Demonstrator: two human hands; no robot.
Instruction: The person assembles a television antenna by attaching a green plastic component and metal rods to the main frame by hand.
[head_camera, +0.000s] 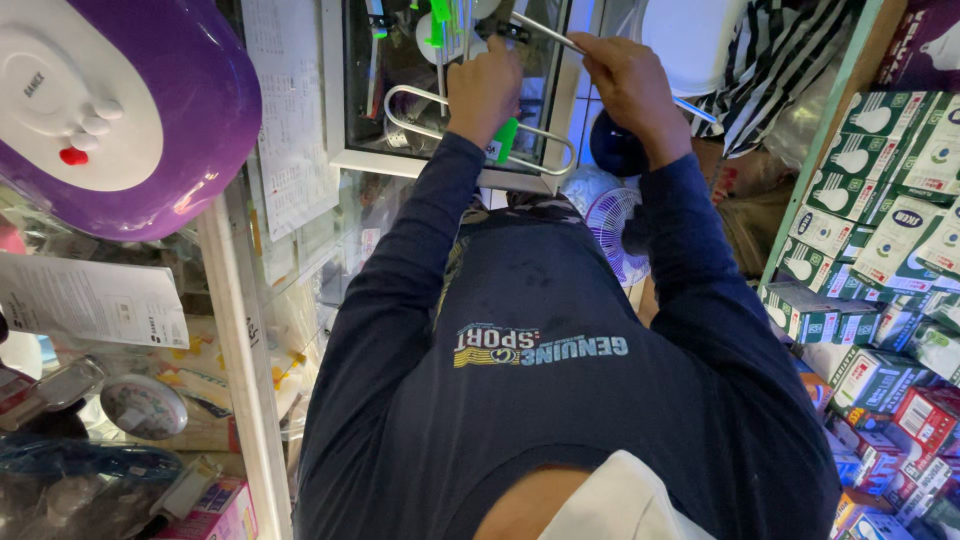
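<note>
Both my arms, in dark blue sleeves, reach forward to a white-framed glass cabinet (335, 120). My left hand (485, 85) is closed around the upright wires of a chrome wire rack (400, 100), whose looped bar curves out to either side below the fist. A green tag (507, 140) sticks out just under that hand. My right hand (625, 75) grips a thin chrome rod (545, 32) that slants from upper left to lower right and reappears past the wrist. Green plastic pieces (440, 15) hang above the left hand.
A purple and white appliance (190, 110) sits on the glass counter at the left, above papers (90, 300) and small goods. Stacked green and white bulb boxes (880, 200) fill the right. A small white fan (610, 220) and a striped cloth (780, 50) lie ahead.
</note>
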